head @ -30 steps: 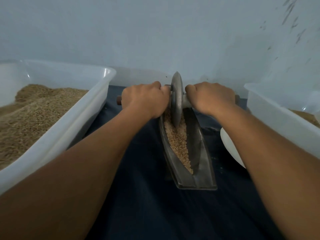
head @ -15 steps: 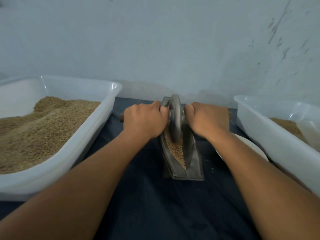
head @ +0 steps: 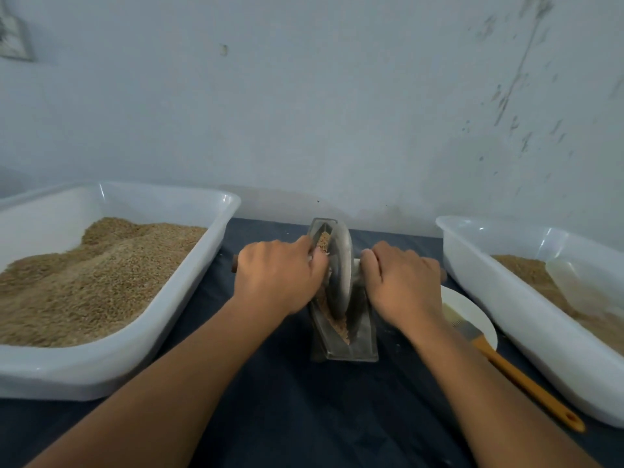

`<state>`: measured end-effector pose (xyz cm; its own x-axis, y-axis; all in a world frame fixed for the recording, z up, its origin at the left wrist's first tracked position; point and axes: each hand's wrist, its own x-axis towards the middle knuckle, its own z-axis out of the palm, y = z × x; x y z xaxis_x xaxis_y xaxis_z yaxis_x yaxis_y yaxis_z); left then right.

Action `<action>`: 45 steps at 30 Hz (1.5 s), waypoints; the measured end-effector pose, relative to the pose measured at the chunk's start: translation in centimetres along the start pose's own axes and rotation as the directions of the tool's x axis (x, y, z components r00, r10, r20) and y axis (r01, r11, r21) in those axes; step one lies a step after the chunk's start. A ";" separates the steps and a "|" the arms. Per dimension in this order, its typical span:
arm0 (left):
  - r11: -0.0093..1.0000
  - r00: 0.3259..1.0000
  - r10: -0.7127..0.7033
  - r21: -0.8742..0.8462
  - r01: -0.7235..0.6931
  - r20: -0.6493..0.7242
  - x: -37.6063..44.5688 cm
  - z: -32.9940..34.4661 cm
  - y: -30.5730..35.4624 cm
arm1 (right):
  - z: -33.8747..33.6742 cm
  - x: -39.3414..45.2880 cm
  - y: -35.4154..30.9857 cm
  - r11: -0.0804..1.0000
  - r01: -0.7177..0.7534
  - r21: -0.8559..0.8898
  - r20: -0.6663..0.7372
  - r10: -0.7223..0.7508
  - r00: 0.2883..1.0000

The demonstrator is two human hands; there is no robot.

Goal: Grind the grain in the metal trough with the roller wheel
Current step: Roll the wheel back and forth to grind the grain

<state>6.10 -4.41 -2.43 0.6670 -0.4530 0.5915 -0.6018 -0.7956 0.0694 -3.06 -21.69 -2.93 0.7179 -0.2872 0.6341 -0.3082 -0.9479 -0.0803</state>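
A narrow metal trough lies lengthwise on the dark cloth at the centre. Brown grain fills its groove. The grey roller wheel stands upright in the groove, about midway along it. A wooden axle runs through the wheel to both sides. My left hand grips the axle's left half, and its brown tip pokes out past my knuckles. My right hand grips the right half, close against the wheel. The trough's far end with some grain shows behind the wheel.
A big white tub heaped with grain stands at the left. Another white tub with grain and a scoop is at the right. Between it and the trough lie a white plate and an orange-handled brush. A pale wall rises close behind.
The wheel has rolled toward me along the trough from its far end, with both hands still on the axle. The camera has tilted up, so the trough looks shorter and the brush shows.
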 end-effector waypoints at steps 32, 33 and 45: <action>0.999 0.982 -0.033 0.029 0.028 0.187 4.2 1.8 -0.2 | 2.1 4.0 0.6 0.990 -0.136 -0.048 0.178 0.143 0.974; 0.999 0.979 -0.040 0.024 0.036 0.201 4.6 2.0 -0.3 | 2.2 4.5 0.6 0.990 -0.133 -0.052 0.186 0.140 0.973; 0.995 0.965 -0.094 0.007 0.095 0.247 8.5 4.0 -1.1 | 3.9 9.5 1.3 0.987 -0.157 -0.024 0.355 0.155 0.922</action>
<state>14.22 -8.99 -0.67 0.8083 -0.4614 0.3657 -0.5325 -0.8379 0.1200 5.78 -26.14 -0.04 0.8357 -0.4609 0.2988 -0.4322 -0.8875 -0.1599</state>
